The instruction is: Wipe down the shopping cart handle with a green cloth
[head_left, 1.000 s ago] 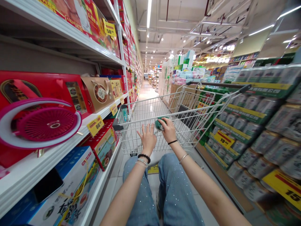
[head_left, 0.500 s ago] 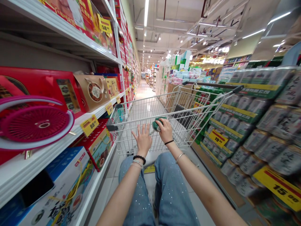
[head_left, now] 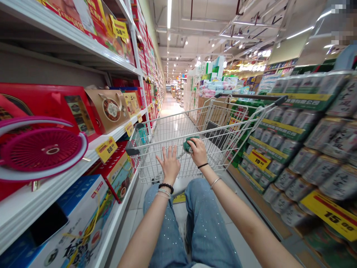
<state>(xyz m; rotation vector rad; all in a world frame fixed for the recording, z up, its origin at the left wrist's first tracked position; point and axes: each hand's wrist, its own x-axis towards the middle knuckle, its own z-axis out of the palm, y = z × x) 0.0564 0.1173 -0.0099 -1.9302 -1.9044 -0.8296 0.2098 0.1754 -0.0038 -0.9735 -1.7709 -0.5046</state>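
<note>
Cart rim (head_left: 223, 128) ahead, left hand (head_left: 170, 163) spread wide, right hand (head_left: 198, 153) clasping green object (head_left: 187, 147), aisle (head_left: 169, 103) beyond.

One left hand (head_left: 170, 165) and one right hand (head_left: 198, 152), two hands in all; one green object (head_left: 187, 147); one shopping cart (head_left: 251, 97); one pink fan (head_left: 30, 150); one black phone-like slab (head_left: 48, 224); one black beaded bracelet (head_left: 166, 186), one black wristband (head_left: 203, 166), one silver bangle (head_left: 215, 182); two denim-covered legs (head_left: 206, 219); one brown carton (head_left: 107, 111) with one round label (head_left: 112, 109); two yellow price signs (head_left: 331, 215) on the can stacks, the cans (head_left: 325, 169) too many to count; one other person (head_left: 346, 61), partly visible.
</note>
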